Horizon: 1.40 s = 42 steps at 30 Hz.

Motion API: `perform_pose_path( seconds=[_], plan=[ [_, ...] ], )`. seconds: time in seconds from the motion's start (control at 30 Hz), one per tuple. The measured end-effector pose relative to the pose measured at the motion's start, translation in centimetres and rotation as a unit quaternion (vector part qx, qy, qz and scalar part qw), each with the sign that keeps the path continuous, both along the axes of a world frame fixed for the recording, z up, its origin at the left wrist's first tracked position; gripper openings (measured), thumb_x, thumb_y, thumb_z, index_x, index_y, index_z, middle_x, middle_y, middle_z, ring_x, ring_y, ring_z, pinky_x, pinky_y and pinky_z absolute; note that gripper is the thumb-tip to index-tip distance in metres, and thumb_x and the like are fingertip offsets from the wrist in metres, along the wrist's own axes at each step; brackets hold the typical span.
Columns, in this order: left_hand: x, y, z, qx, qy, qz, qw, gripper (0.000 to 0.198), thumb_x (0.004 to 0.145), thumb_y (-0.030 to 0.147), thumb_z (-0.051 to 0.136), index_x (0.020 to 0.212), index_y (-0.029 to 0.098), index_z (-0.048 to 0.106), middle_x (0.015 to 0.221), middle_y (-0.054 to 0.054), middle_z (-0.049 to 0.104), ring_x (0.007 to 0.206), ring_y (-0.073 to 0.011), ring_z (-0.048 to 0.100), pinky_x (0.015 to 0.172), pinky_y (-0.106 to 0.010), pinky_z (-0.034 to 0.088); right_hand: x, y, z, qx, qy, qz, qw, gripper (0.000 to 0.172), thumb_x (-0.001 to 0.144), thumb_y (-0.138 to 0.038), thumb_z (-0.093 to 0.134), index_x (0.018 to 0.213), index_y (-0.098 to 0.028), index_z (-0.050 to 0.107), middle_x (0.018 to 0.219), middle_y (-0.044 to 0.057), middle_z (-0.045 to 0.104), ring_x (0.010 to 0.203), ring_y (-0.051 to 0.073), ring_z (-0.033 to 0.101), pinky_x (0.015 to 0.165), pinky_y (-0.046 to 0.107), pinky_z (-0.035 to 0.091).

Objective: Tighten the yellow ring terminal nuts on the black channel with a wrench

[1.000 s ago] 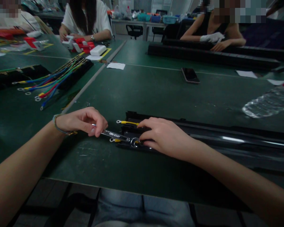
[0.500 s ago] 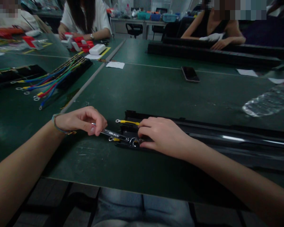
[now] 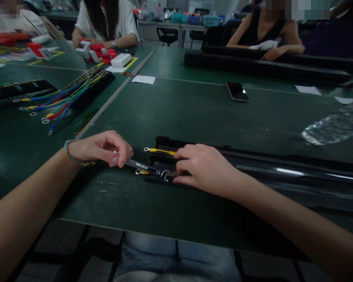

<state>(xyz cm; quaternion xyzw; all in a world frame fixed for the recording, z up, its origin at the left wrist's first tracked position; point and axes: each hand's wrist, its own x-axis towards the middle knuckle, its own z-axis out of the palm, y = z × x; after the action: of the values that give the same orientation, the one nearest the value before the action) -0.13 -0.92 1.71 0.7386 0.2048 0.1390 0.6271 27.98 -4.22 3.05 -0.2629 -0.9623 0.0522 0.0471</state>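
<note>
My left hand (image 3: 106, 149) pinches the handle end of a small silver wrench (image 3: 145, 169), whose ring end rests at the left end of a long black cable channel (image 3: 282, 172). My right hand (image 3: 204, 168) lies on that left end, fingers curled and pressing down beside the wrench's ring end. A yellow wire with a ring terminal (image 3: 159, 150) sticks out of the channel just above my right fingers. A second yellow terminal (image 3: 141, 172) shows under the wrench.
A phone (image 3: 237, 91) lies face up mid-table. A clear plastic bottle (image 3: 332, 127) lies at the right. Coloured wires (image 3: 61, 102) spill from another black channel on the left. Other people sit at the far side, one beside a long black channel (image 3: 264, 66).
My right hand's fingers have shifted slightly at the wrench's ring end. The left hand and wrench have barely moved.
</note>
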Motion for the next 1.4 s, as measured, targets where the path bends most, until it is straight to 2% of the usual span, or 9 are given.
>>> perform_pose_path(
  seconds=[0.2,0.43,0.67,0.83,0.93,1.03,1.13,1.4],
  plan=[
    [-0.06,-0.05,-0.04,0.003,-0.004,-0.001,1.000,0.019,0.078,0.029,0.056,0.068,0.015,0.065,0.051,-0.003,0.049,0.052,-0.0153,0.046,0.052,-0.028,0.037,0.24,0.15,-0.23,-0.019,0.012,0.008,1.000,0.023,0.078,-0.037,0.052,0.089,-0.021,0.063,0.100,0.005,0.059,0.091,0.020,0.050,0.075,0.034,0.038],
    [0.21,-0.07,0.18,0.012,-0.010,-0.005,1.000,0.022,0.078,0.029,0.056,0.067,0.012,0.064,0.050,-0.003,0.049,0.051,-0.0136,0.047,0.050,-0.025,0.038,0.20,0.24,-0.20,-0.037,0.018,-0.011,0.999,0.016,0.074,-0.034,0.057,0.075,-0.019,0.062,0.096,0.004,0.059,0.086,0.019,0.051,0.072,0.033,0.040],
    [0.15,-0.04,0.18,0.014,-0.010,-0.016,1.000,0.019,0.079,0.027,0.056,0.069,0.013,0.064,0.053,-0.003,0.050,0.052,-0.0137,0.046,0.050,-0.026,0.037,0.28,0.27,-0.38,-0.048,0.018,0.008,0.999,0.018,0.079,-0.028,0.052,0.091,-0.022,0.063,0.101,0.004,0.058,0.092,0.019,0.050,0.078,0.034,0.039],
    [0.01,-0.03,0.18,0.012,-0.006,-0.011,1.000,0.019,0.079,0.028,0.055,0.069,0.014,0.064,0.053,-0.003,0.049,0.052,-0.0142,0.047,0.050,-0.026,0.036,0.41,0.33,-0.60,-0.066,0.034,0.000,0.997,0.016,0.078,-0.023,0.051,0.089,-0.023,0.063,0.103,0.003,0.057,0.093,0.018,0.050,0.078,0.033,0.039],
    [0.05,-0.02,0.13,0.009,-0.006,-0.007,1.000,0.019,0.079,0.027,0.056,0.069,0.014,0.065,0.052,-0.003,0.049,0.052,-0.0143,0.047,0.050,-0.027,0.037,0.34,0.30,-0.61,-0.074,0.050,-0.023,0.996,0.013,0.074,-0.029,0.057,0.083,-0.021,0.061,0.096,0.003,0.058,0.087,0.018,0.051,0.072,0.032,0.040],
    [0.15,0.01,0.06,0.009,-0.006,-0.004,1.000,0.019,0.078,0.027,0.056,0.069,0.014,0.065,0.052,-0.003,0.049,0.052,-0.0143,0.047,0.050,-0.026,0.037,0.21,0.20,-0.57,-0.058,0.043,-0.023,0.997,0.016,0.075,-0.034,0.057,0.077,-0.020,0.061,0.096,0.003,0.058,0.087,0.019,0.050,0.073,0.033,0.039],
    [0.22,0.06,0.00,0.008,-0.001,-0.003,1.000,0.019,0.078,0.028,0.056,0.068,0.014,0.065,0.052,-0.003,0.050,0.052,-0.0142,0.047,0.049,-0.027,0.037,0.14,0.12,-0.52,-0.045,0.031,-0.006,0.998,0.014,0.079,-0.029,0.051,0.074,-0.019,0.061,0.100,0.004,0.058,0.090,0.018,0.050,0.075,0.033,0.038],
    [0.16,0.06,-0.10,0.004,0.017,0.004,1.000,0.019,0.078,0.029,0.056,0.069,0.015,0.065,0.054,-0.002,0.050,0.051,-0.0136,0.046,0.049,-0.026,0.037,0.12,0.15,-0.34,-0.022,0.020,0.004,1.000,0.016,0.076,-0.033,0.055,0.078,-0.018,0.061,0.101,0.005,0.058,0.090,0.020,0.050,0.074,0.034,0.039]
  ],
)
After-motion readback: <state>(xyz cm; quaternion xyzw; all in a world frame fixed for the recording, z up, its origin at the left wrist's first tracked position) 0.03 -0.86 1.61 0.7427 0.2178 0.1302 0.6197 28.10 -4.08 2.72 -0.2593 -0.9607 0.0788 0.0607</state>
